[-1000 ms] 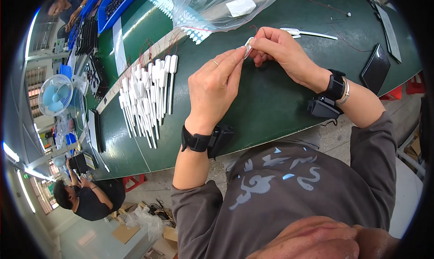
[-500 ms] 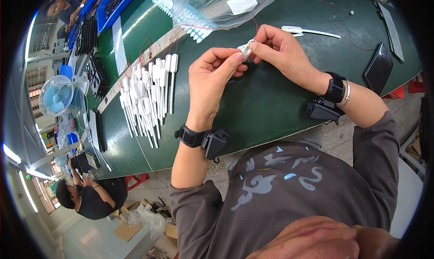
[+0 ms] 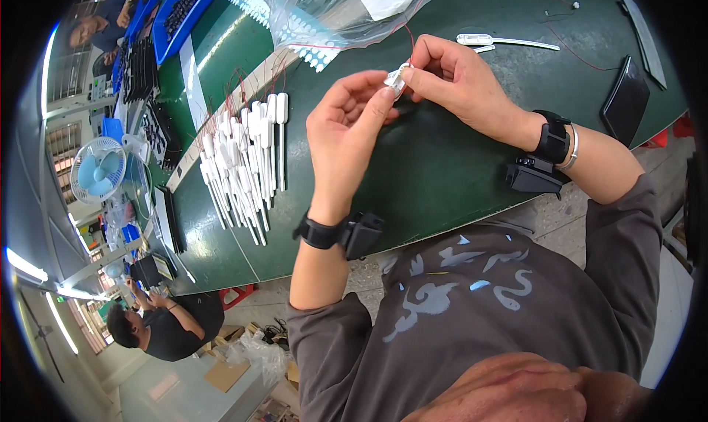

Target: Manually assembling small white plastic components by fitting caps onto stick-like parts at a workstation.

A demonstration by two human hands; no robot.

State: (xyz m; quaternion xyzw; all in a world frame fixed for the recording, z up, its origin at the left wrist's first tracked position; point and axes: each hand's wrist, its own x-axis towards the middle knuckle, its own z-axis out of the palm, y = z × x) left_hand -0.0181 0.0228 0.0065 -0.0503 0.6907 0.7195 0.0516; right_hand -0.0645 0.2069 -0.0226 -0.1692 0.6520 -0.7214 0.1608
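Pinching small white part (image 3: 396, 78) | left hand (image 3: 346, 127), right hand (image 3: 457, 79) both gripping | bare green table (image 3: 442, 171) beneath

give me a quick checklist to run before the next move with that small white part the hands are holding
1. Both hands on the part: ok. The left hand and right hand pinch the small white part between fingertips, above the green table.
2. Red wire free of snags: cannot tell, it runs up toward the clear plastic bag.
3. How the part's pieces sit together: cannot tell, too small and half covered by fingers.
4. Row of white sticks within the left hand's reach: ok, lying side by side on the table.
5. Loose white stick clear of the right hand: ok, it lies apart beyond it.
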